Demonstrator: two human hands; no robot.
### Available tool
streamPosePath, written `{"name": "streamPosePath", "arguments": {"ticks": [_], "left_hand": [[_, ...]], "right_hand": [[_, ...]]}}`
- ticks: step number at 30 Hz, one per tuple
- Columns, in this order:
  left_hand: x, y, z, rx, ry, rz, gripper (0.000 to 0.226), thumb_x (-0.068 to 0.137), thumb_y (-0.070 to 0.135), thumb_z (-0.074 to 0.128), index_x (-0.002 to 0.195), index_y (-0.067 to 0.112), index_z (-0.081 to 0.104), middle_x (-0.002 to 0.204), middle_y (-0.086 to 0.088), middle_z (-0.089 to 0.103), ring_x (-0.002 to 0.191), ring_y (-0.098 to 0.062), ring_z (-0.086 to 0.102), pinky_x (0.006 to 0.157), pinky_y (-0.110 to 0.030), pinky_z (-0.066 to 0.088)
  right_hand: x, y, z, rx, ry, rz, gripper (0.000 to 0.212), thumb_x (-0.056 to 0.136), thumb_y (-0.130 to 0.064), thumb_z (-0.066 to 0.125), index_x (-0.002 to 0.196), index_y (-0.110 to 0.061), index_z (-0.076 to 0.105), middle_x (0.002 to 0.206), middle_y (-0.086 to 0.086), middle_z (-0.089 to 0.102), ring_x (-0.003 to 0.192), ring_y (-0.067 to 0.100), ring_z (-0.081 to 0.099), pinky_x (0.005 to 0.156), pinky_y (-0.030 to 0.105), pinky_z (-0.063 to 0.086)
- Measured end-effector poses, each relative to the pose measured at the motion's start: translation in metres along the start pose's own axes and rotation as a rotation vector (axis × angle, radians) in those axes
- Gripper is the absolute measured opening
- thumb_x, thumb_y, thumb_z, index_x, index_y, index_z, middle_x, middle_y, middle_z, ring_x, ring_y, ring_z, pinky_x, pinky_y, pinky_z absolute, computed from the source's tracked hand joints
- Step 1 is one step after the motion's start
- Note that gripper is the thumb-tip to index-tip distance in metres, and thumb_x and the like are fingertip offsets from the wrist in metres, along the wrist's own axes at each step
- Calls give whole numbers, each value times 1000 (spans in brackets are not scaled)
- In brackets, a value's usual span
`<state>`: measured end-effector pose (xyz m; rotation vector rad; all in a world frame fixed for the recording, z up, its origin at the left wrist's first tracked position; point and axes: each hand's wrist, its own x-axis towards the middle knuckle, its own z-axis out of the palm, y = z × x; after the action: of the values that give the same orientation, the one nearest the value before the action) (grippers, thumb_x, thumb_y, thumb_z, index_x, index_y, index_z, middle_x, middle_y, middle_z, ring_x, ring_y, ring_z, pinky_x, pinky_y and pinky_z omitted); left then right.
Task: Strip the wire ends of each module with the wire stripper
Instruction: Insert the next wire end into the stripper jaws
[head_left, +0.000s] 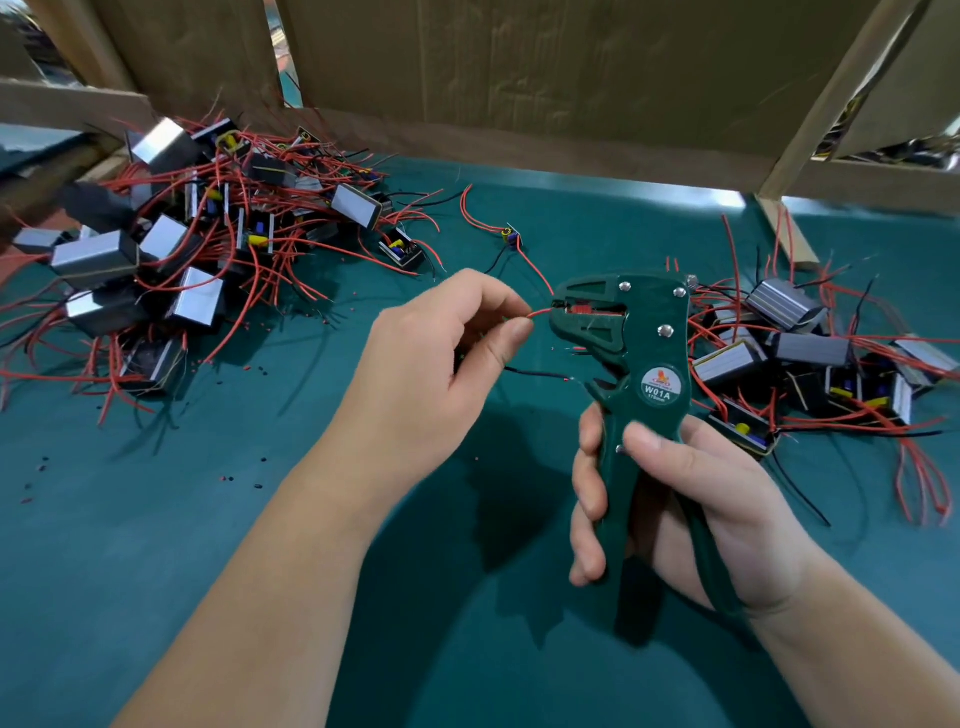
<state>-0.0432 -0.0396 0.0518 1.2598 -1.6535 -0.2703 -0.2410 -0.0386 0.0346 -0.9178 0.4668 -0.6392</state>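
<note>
My right hand (691, 499) grips the handles of a dark green wire stripper (644, 364), held upright with its jaws pointing left. My left hand (441, 358) pinches a red wire (540, 313) between thumb and forefinger, and the wire's end sits in the stripper's jaws. A black wire (535, 373) trails out from under my left hand; the module it belongs to is hidden by the palm. A heap of grey modules with red wires (197, 249) lies at the left, and another heap of modules (810, 353) lies at the right.
The green mat (208, 519) is dotted with small red and black insulation bits. A single small module (511, 236) lies alone at the middle back. Cardboard walls (519, 78) and wooden slats (831, 104) close off the back.
</note>
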Motion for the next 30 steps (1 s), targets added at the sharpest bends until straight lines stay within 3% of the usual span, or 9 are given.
{"name": "streamPosePath", "arguments": {"ticks": [5, 9, 11, 15, 21, 24, 26, 30], "left_hand": [[-2, -10, 4, 100, -211, -125, 8, 89, 27, 66, 90, 20, 67, 71, 25, 58, 70, 9, 54, 66, -3, 36], [-2, -13, 0, 63, -237, -156, 17, 90, 30, 64, 75, 32, 55, 63, 15, 57, 62, 0, 48, 59, -9, 35], [-1, -13, -2, 48, -264, -165, 18, 90, 37, 56, 74, 29, 53, 65, 9, 61, 60, -3, 49, 56, -12, 35], [-2, -9, 1, -56, -305, -203, 21, 88, 41, 50, 76, 23, 54, 65, 4, 64, 51, 0, 47, 51, -12, 33], [-2, -9, -1, -150, -282, -215, 18, 89, 38, 48, 75, 28, 56, 64, 0, 56, 57, -2, 50, 57, -14, 39], [-1, -8, -4, -197, -287, -234, 19, 90, 37, 47, 75, 30, 58, 65, -2, 56, 60, -9, 51, 60, -21, 41], [-1, -6, -4, -211, -310, -247, 24, 90, 38, 44, 73, 29, 57, 65, 7, 57, 63, -11, 53, 63, -25, 43], [-2, -2, -3, -240, -405, -299, 42, 94, 49, 39, 66, 21, 53, 61, 11, 56, 57, 3, 52, 57, -10, 38]], "right_hand": [[8, 6, 7, 20, 199, -32, 52, 64, -52, 81, 79, -9, 57, 57, 14, 46, 32, 20, 42, 42, 31, 45], [8, -3, 0, 155, 83, -22, 48, 67, -44, 79, 93, -7, 63, 74, 16, 56, 54, 32, 57, 57, 45, 53], [7, -8, -4, 202, 95, -51, 48, 68, -39, 75, 100, -6, 62, 83, 18, 58, 67, 37, 60, 66, 51, 53], [4, -12, -11, 157, 172, 0, 54, 59, -31, 79, 103, -3, 63, 86, 21, 58, 70, 40, 61, 67, 55, 52], [1, -8, -9, 108, 1, 159, 57, 64, -28, 79, 111, 0, 61, 90, 26, 58, 72, 44, 59, 72, 58, 48], [3, -7, -7, 162, -7, 101, 52, 65, -24, 78, 109, -2, 62, 89, 23, 58, 73, 43, 59, 72, 57, 49], [4, -9, -7, 198, 18, 25, 50, 65, -22, 78, 108, -4, 61, 88, 20, 57, 74, 40, 59, 72, 56, 51], [2, -17, -11, 197, 80, -106, 51, 63, -21, 79, 107, -8, 58, 87, 14, 56, 74, 36, 60, 74, 52, 53]]}}
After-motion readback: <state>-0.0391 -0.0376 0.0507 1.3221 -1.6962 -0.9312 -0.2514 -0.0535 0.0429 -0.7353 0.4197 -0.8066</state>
